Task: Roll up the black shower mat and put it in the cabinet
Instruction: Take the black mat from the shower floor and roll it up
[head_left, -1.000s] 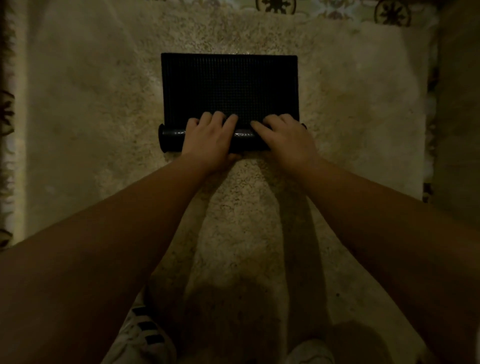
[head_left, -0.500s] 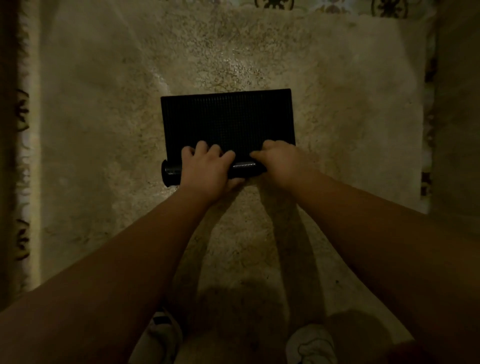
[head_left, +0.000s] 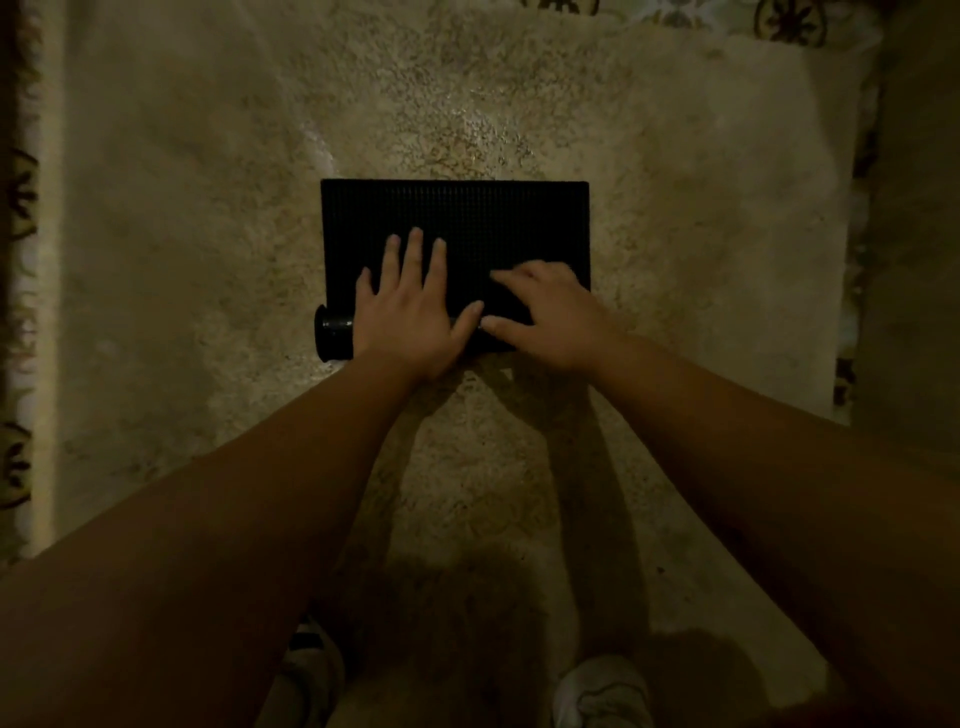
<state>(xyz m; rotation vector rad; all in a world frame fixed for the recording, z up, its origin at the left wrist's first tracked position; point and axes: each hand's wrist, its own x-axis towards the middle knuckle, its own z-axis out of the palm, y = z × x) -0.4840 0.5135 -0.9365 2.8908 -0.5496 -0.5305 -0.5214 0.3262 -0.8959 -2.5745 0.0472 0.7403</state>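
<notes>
Head view, looking down. A black shower mat (head_left: 457, 223), partly rolled, lies on a pale shaggy rug (head_left: 208, 260), roughly midway between the rug's left and right edges and nearer its far edge than its near one. The rolled portion (head_left: 334, 333) forms a dark cylinder along the mat's near side, its left end protruding past the left hand; the flat remainder extends away toward the rug's far edge. The left hand (head_left: 410, 317) lies palm down across the roll, fingers (head_left: 414, 254) spread and extended onto the flat textured surface. The right hand (head_left: 550, 317) rests beside it on the roll's right part, fingers loosely curved over the mat, thumb pointing toward the left thumb. Neither hand pinches or encloses anything. Two light shoes (head_left: 597, 691) appear at the rug's near edge, in shadow. Patterned flooring (head_left: 789, 21) borders the rug's far right corner.
</notes>
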